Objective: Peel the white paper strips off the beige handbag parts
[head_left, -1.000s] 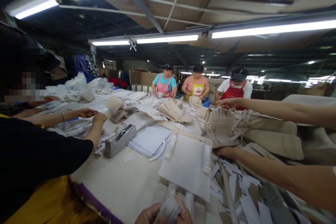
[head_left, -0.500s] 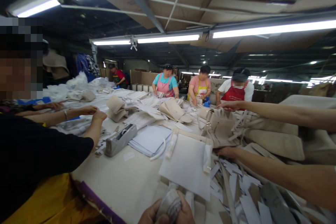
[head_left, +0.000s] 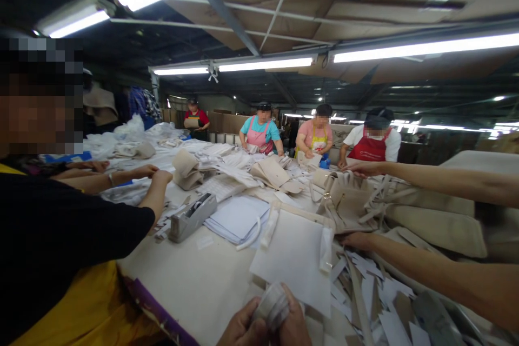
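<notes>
Tape roll (head_left: pixel 272 305) lifted higher; white sheet (head_left: pixel 295 257), tape dispenser (head_left: pixel 192 217) beyond.

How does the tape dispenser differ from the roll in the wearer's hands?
The tape dispenser is grey, long and blocky; the roll is pale, small and rounded. The tape dispenser rests untouched on the table beside a stack of white sheets; the roll is held off the table between the left hand and right hand. The dispenser lies farther away, by a co-worker's arm; the roll is at the picture's bottom edge. What the roll is made of cannot be told.
</notes>
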Demonstrator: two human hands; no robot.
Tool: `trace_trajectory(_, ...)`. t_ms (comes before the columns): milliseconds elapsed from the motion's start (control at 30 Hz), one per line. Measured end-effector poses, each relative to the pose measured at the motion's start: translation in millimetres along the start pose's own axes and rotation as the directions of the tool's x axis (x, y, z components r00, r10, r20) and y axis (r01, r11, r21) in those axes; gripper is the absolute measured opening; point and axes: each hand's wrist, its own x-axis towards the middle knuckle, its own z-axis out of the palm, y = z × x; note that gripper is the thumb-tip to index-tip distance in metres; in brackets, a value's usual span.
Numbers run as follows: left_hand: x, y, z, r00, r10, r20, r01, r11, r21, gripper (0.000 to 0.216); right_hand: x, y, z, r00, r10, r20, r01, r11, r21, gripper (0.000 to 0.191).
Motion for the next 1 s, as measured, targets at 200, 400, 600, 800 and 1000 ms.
trace_trajectory(200, 11, 13, 8, 0.993, -0.049, -0.109, 0.058, 0.995, 0.078, 0.054, 14, -35, -27, 0.978, -0.146, 0.150, 0.193, 0.906, -0.377, 0.054)
trace_trajectory(400, 14, 9, 1, 0.997, -0.071, -0.005, 0.071, 0.995, 0.068, 0.055, 23, -40, -32, 0.940, -0.247, 0.237, 0.337, 0.788, -0.516, 0.009)
trace_trajectory(600, 19, 5, -5, 0.996, 0.026, -0.089, -0.022, 0.999, 0.039, 0.053, 26, -18, -3, 0.993, -0.087, 0.076, 0.101, 0.974, -0.201, 0.010)
trace_trajectory(800, 28, 8, -1, 0.984, -0.049, -0.171, 0.060, 0.996, 0.060, 0.049, 35, -37, -30, 0.970, -0.179, 0.162, 0.238, 0.820, -0.520, 0.045)
trace_trajectory(1000, 36, 14, -10, 0.996, 0.003, -0.084, 0.000, 1.000, 0.030, 0.045, 48, -28, -16, 0.987, -0.103, 0.123, 0.145, 0.901, -0.410, 0.015)
